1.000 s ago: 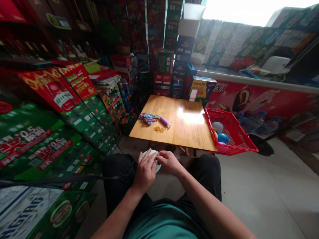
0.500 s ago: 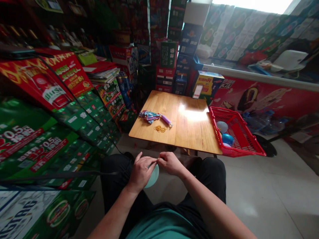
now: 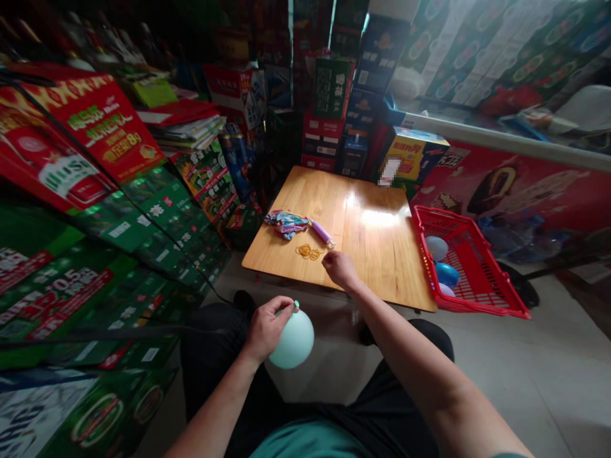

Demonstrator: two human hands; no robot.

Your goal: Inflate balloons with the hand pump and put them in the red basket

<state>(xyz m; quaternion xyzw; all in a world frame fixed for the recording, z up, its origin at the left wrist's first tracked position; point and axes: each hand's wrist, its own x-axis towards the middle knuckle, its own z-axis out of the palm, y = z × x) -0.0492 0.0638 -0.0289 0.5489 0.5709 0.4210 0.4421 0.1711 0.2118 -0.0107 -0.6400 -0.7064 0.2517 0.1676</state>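
Between the thumb and fingers of my left hand point(image 3: 271, 327), the neck of a pale mint-green balloon point(image 3: 293, 340) is pinched. The balloon is inflated and hangs below the hand, above my lap, with its green mouth poking up. Over the front part of the wooden table, my right hand point(image 3: 340, 268) is curled closed; whether it holds anything is hidden. Just left of its fingertips lie yellow rubber bands point(image 3: 310, 252). Behind them is a purple balloon pump point(image 3: 321, 233), beside a colourful patterned cloth or bag point(image 3: 287, 224).
The wooden table point(image 3: 377, 261) stands before my knees. At its right is a red plastic basket point(image 3: 482, 280) with white, blue and pale purple balloons. Stacked green beer cartons point(image 3: 157, 222) line the left side. A yellow and blue box point(image 3: 417, 156) stands behind the table.
My right hand has left the balloon's neck and moved forward over the table, near the rubber bands. My left hand keeps hold of the balloon, which now shows more fully. The view has shifted slightly.
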